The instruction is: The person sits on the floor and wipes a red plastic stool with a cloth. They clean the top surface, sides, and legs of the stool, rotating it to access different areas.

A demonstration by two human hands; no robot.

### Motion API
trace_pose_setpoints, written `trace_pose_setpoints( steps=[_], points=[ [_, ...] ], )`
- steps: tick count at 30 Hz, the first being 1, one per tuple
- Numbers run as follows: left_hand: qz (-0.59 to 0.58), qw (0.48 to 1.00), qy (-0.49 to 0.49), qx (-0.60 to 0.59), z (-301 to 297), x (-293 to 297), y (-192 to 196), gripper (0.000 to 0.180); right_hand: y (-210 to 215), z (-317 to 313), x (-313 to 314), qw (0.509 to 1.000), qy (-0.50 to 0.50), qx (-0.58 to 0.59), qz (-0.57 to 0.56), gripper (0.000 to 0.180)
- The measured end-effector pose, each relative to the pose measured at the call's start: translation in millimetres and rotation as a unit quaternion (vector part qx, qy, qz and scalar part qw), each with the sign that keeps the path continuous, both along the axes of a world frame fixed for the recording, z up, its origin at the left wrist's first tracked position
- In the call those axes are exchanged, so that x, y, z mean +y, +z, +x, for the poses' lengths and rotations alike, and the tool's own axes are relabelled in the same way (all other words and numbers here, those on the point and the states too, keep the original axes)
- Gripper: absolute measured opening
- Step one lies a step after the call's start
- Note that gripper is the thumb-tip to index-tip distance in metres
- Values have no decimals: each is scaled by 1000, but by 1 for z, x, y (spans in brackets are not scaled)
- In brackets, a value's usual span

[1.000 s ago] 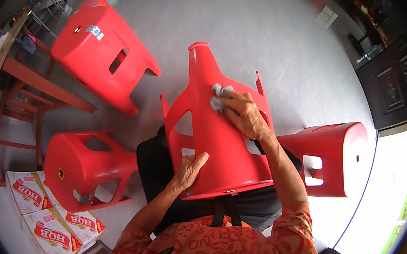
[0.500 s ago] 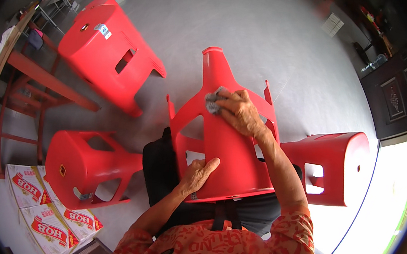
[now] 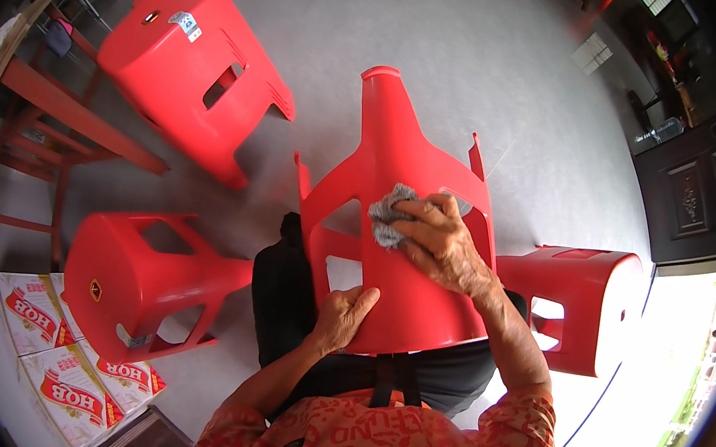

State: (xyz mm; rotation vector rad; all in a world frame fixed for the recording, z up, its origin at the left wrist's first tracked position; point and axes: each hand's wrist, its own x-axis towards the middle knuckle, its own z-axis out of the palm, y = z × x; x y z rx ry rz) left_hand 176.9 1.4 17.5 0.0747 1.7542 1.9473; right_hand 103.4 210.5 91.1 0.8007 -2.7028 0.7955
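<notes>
A red plastic stool (image 3: 381,153) lies tipped across my lap, its legs pointing away from me and its seat end toward my body. My left hand (image 3: 345,316) grips the stool's side near the seat end, thumb on the outer face and the other fingers out of sight. In my right hand (image 3: 446,244) is a crumpled grey cloth (image 3: 391,215), pressed against the stool's panel between the leg openings.
More red stools lie on their sides: one far left (image 3: 189,64), one near left (image 3: 144,281), one at the right (image 3: 580,311). White and red cartons (image 3: 75,395) sit at the lower left. A wooden table (image 3: 78,118) stands at the left, a dark carved door (image 3: 689,189) at the right.
My right hand has slid the cloth down the panel toward me and slightly right. The left hand keeps its hold on the stool. The view has shifted a little.
</notes>
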Motion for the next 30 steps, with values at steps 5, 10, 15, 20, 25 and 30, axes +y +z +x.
trace_pose_setpoints(
  steps=[5, 10, 15, 20, 25, 30],
  points=[
    [-29, 998, -45, 34, -4, -4, -5, 44, -8, -8, 6, 996, -37, -77, -20, 37],
    [-22, 999, -42, 25, -1, -1, -10, 45, -33, -52, 15, 987, -128, -81, -52, 36],
    [-1, 999, -32, 40, -6, -1, -3, 41, -42, -85, 16, 975, -198, -89, -52, 35],
    [26, 998, 1, 60, -1, -1, -5, 40, -37, -69, 11, 993, -116, -20, -21, 33],
    [-10, 996, 0, 93, -2, -5, -12, 38, -6, -9, -1, 1000, -14, 4, 26, 32],
    [-28, 996, 28, 74, 6, -14, -32, 38, 17, 60, -17, 996, 44, 2, 72, 36]
  ],
)
